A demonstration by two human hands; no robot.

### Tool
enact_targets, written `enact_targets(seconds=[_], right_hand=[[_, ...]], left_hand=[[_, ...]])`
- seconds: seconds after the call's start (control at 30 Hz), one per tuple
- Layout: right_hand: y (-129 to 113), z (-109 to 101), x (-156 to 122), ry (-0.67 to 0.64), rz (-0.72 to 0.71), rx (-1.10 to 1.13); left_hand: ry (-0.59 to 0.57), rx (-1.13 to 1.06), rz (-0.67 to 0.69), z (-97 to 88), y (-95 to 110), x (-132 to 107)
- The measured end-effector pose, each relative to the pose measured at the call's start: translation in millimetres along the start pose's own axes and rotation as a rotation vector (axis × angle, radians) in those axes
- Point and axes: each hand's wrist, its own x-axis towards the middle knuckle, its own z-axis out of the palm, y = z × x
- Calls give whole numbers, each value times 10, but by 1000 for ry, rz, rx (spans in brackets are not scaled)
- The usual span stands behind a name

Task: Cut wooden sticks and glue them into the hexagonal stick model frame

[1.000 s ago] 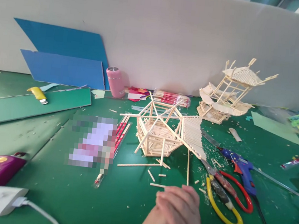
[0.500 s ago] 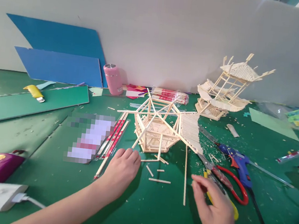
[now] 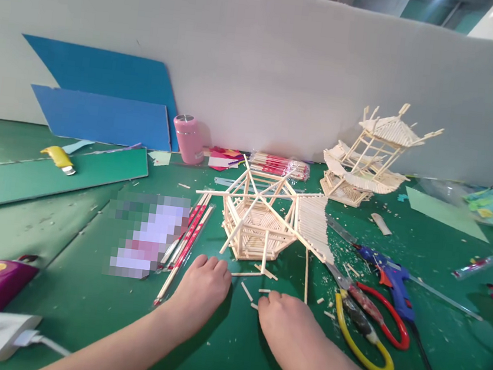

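head view: i locate a short stick [image 3: 264, 291] on the near side of the stick frame [image 3: 263, 218], long axis crosswise, just beside the right hand [image 3: 286, 326]; the left hand [image 3: 205, 284] is farther. both curl downward, fingertips hidden; i cannot tell whether either pinches.

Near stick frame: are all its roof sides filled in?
No, only the right panel of the near stick frame is filled; gaps show between the other roof bars.

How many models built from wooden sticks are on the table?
2: a partly roofed frame near the middle, and a taller pavilion with two roof tiers, farther back on the right. No others show.
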Motion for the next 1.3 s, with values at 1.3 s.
enact_targets(seconds=[1.3], right_hand=[[266, -308, 158, 398, 194, 1422]], left_hand=[[-103, -2184, -396, -32, 472, 61]])
